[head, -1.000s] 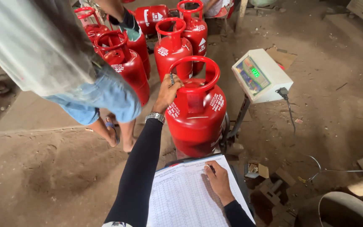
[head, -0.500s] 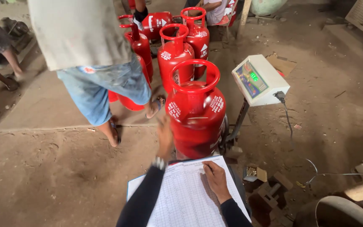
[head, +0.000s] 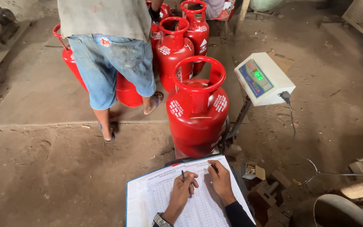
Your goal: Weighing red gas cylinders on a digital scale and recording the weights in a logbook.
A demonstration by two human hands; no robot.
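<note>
Hands over my log sheet (head: 181,197): left hand (head: 182,189) pinches a pen (head: 183,175), right hand (head: 220,178) presses flat; a slip could smear entries.

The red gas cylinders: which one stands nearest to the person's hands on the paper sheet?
The red metal gas cylinder standing alone in front, beside the white scale display. The other cylinders stand farther back, near the person in denim shorts.

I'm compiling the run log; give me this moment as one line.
left hand: holds pen on record sheet | right hand: flat on sheet | red gas cylinder: beside scale display
</note>
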